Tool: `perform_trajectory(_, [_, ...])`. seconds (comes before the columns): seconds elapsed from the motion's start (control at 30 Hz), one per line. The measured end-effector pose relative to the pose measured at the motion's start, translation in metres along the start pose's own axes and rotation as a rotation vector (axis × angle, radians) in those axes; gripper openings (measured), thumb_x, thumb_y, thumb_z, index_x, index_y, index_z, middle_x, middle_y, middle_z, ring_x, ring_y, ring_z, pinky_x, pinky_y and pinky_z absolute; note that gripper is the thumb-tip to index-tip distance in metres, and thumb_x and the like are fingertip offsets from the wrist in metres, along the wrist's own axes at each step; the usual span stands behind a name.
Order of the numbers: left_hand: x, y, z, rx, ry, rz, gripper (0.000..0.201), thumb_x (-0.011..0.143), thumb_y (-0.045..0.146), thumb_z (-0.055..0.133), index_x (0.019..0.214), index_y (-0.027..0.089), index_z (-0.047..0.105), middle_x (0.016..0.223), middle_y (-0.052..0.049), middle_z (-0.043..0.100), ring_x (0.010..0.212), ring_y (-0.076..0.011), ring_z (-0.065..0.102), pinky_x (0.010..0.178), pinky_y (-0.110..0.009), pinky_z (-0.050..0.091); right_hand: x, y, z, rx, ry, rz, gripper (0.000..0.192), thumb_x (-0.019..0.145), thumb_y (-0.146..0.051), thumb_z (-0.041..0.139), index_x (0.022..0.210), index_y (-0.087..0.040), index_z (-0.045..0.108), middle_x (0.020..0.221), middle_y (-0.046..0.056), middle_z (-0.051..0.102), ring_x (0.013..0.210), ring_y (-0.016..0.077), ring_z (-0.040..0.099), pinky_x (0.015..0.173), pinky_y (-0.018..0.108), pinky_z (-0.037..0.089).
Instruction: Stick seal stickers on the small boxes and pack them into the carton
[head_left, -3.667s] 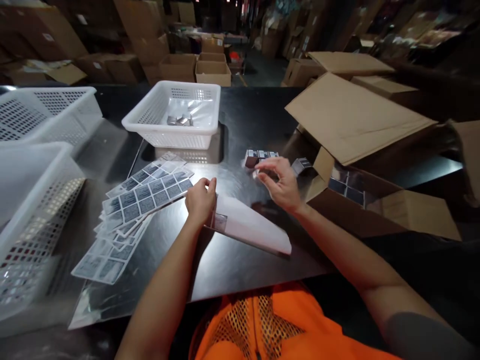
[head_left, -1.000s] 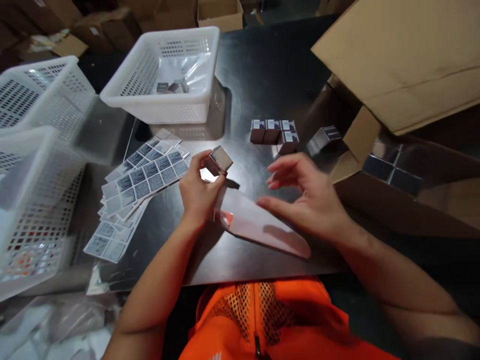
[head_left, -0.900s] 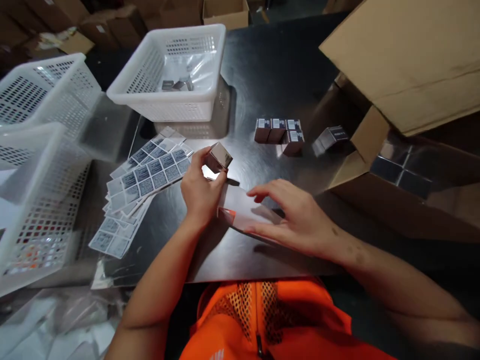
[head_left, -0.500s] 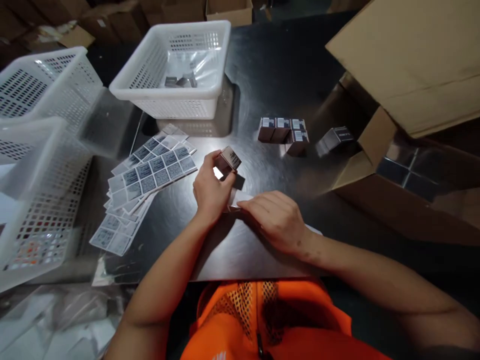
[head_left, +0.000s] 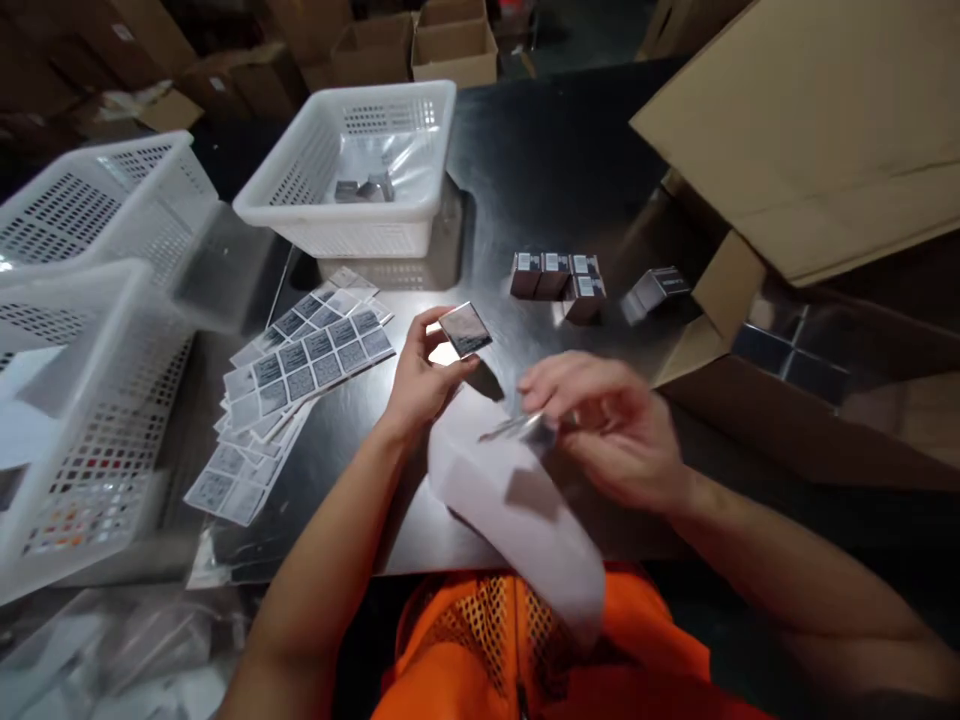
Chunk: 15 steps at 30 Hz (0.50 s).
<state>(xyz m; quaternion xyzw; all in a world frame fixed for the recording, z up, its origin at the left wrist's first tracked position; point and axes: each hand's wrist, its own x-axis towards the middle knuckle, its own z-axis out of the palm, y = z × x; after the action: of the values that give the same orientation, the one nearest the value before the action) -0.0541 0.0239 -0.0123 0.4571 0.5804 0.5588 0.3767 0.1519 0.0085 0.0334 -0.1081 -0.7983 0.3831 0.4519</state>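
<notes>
Box (head_left: 465, 330) sits gripped in our left hand (head_left: 421, 385), film (head_left: 531, 430) in our right hand (head_left: 615, 425). Four boxes (head_left: 556, 277) stand beyond the paper (head_left: 487, 495).

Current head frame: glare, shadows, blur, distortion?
Head view: bright glare on the metal table near the left hand; dark shadow patch on the white strip; right hand and its shiny piece look motion-blurred; background cartons dim; nearer left basket stretched toward frame edge.
</notes>
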Motion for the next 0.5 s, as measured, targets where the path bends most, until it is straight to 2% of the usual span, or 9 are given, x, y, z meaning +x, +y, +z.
perform_trajectory(0.07, [-0.002,0.004,0.004,-0.227,-0.150,-0.076,0.068,0.058,0.023,0.080,0.120,0.030,0.051,0.106,-0.001,0.070,0.079,-0.0146,0.069,0.064,-0.024,0.053,0.008,0.003,-0.018,0.222,0.241,0.203,0.012,0.093,-0.028,0.074,0.094,-0.028,0.062,0.091,-0.001,0.069,0.093,0.0170,0.069,0.086,0.034,0.056])
perform_trajectory(0.1, [-0.005,0.007,0.006,-0.303,-0.214,-0.108,0.071,0.054,0.022,0.081,0.118,0.031,0.051,0.103,0.001,0.069,0.078,-0.0136,0.068,0.065,-0.023,0.052,0.011,0.006,-0.026,0.301,0.322,0.289,0.015,0.091,-0.029,0.077,0.092,-0.028,0.062,0.088,-0.003,0.068,0.086,0.0156,0.068,0.082,0.033,0.056])
perform_trajectory(0.13, [-0.008,0.010,0.009,-0.349,-0.277,-0.130,0.072,0.052,0.019,0.082,0.116,0.031,0.051,0.099,0.003,0.069,0.076,-0.0127,0.068,0.064,-0.022,0.052,0.014,0.008,-0.033,0.366,0.349,0.368,0.018,0.089,-0.030,0.079,0.092,-0.028,0.061,0.085,-0.004,0.067,0.080,0.0146,0.067,0.077,0.031,0.055])
perform_trajectory(0.2, [-0.014,0.014,0.014,-0.417,-0.391,-0.188,0.072,0.051,0.015,0.081,0.115,0.032,0.052,0.091,0.006,0.068,0.072,-0.0117,0.067,0.062,-0.021,0.051,0.017,0.013,-0.041,0.458,0.290,0.511,0.025,0.085,-0.037,0.083,0.094,-0.026,0.061,0.080,-0.004,0.067,0.071,0.0133,0.065,0.070,0.030,0.054])
perform_trajectory(0.3, [-0.023,0.016,0.018,-0.504,-0.514,-0.302,0.073,0.051,0.014,0.084,0.113,0.032,0.052,0.093,0.005,0.071,0.074,-0.0139,0.071,0.066,-0.024,0.055,0.018,0.014,-0.045,0.500,0.176,0.647,0.038,0.078,-0.040,0.087,0.100,-0.025,0.060,0.071,-0.007,0.064,0.064,0.0118,0.062,0.066,0.027,0.052])
perform_trajectory(0.4, [-0.029,0.016,0.019,-0.500,-0.546,-0.335,0.075,0.049,0.022,0.091,0.113,0.031,0.052,0.101,0.001,0.074,0.077,-0.0193,0.075,0.072,-0.032,0.060,0.017,0.009,-0.044,0.537,0.150,0.707,0.055,0.072,-0.035,0.091,0.109,-0.026,0.051,0.070,-0.009,0.065,0.061,0.0102,0.063,0.062,0.024,0.052])
perform_trajectory(0.5, [-0.030,0.017,0.018,-0.456,-0.528,-0.292,0.076,0.049,0.033,0.095,0.111,0.031,0.051,0.101,-0.001,0.075,0.072,-0.0206,0.075,0.069,-0.033,0.061,0.017,0.005,-0.044,0.562,0.177,0.730,0.063,0.068,-0.031,0.093,0.108,-0.026,0.044,0.071,-0.010,0.068,0.062,0.0105,0.066,0.062,0.024,0.052])
